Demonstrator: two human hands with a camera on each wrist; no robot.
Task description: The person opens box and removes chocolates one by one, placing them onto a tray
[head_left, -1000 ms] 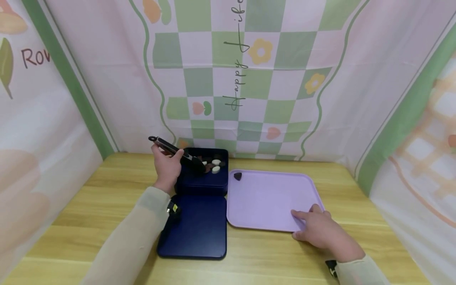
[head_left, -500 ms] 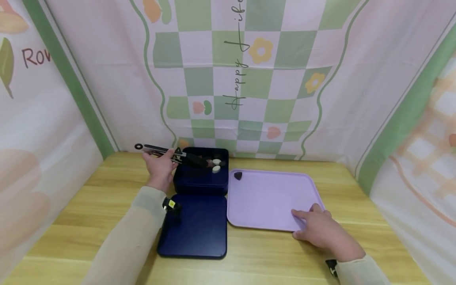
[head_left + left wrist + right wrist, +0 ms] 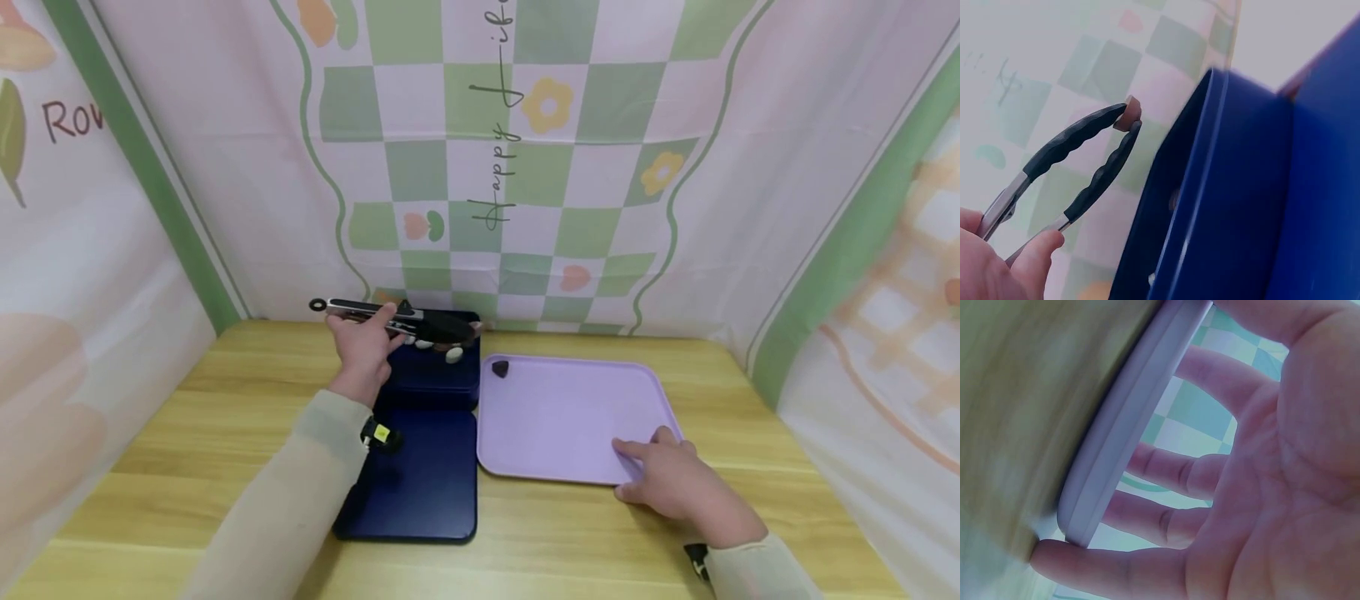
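My left hand (image 3: 362,350) grips black-and-silver tongs (image 3: 442,327) by the handle arms, above the dark blue box (image 3: 423,379). Between the tong tips, in the left wrist view, a small brown piece (image 3: 1129,115) is pinched, raised above the box rim. Inside the box lie several small pieces, among them a white oval piece (image 3: 454,356); the tongs hide part of them. My right hand (image 3: 667,479) rests on the near right corner of the lilac tray (image 3: 566,421), thumb at its front edge, fingers reaching over the rim. One dark, roughly triangular piece (image 3: 500,368) sits in the tray's far left corner.
A flat dark blue lid (image 3: 427,492) lies on the wooden table (image 3: 540,542) in front of the box, left of the tray. Behind the table hangs a printed curtain (image 3: 480,167), with more cloth at both sides.
The tongs come up out of the box and shift right, with a brown piece now at their tips. The right hand and tray stay in place.
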